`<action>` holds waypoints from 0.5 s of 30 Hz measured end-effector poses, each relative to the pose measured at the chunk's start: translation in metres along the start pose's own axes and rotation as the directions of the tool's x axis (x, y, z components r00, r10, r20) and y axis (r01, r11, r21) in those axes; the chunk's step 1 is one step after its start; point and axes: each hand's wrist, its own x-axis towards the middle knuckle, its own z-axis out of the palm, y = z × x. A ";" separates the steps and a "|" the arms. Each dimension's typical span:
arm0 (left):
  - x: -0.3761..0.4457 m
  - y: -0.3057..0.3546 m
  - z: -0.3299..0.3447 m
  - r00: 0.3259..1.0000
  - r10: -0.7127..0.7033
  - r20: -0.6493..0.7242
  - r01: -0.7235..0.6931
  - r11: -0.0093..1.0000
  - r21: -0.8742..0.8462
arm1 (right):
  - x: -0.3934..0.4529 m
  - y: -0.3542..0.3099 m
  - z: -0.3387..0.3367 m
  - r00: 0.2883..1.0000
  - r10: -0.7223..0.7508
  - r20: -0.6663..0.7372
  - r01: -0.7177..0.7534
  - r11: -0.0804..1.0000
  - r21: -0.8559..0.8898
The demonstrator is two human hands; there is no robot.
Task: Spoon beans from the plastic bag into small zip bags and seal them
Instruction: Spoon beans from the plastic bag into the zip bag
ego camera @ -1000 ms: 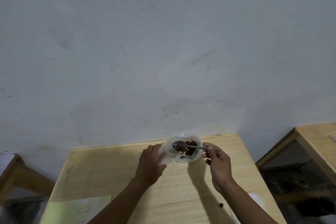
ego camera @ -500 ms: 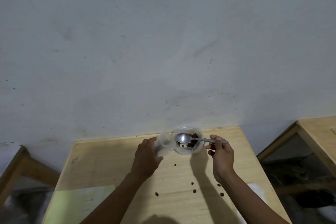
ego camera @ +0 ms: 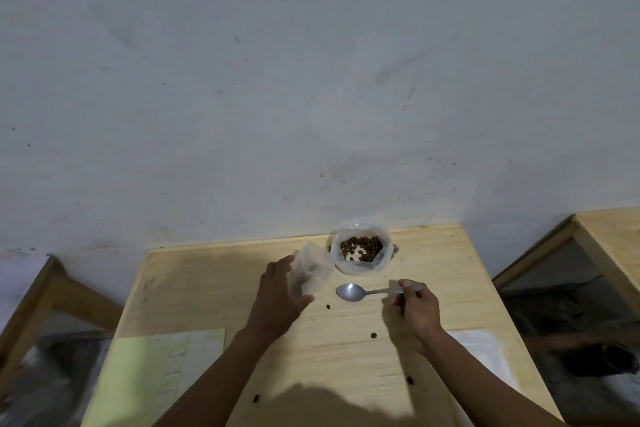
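Clear small zip bag (ego camera: 309,270) gripped in my left hand (ego camera: 277,302), mouth tilted toward one o'clock. Right hand (ego camera: 417,314) pinches steel spoon (ego camera: 363,292), bowl empty. Plastic bag (ego camera: 360,250) of brown beans (ego camera: 362,248) sits open at twelve; strays on wooden table (ego camera: 207,274)

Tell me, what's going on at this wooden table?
A person is portioning brown beans. The left hand holds a small clear zip bag; the right hand grips an empty metal spoon. The open clear plastic bag of beans sits by the wall. Several stray beans lie on the wooden table.
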 end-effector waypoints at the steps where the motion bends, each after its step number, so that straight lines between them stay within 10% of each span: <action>1: -0.001 0.001 0.000 1.000 0.006 0.002 -0.006 1.000 -0.007 | 0.002 0.001 0.000 1.000 0.011 -0.002 -0.011 1.000 0.005; 15: 0.005 0.021 0.005 0.997 0.082 -0.008 -0.082 0.995 -0.057 | 0.008 -0.024 0.007 0.989 0.139 0.045 -0.136 0.988 -0.072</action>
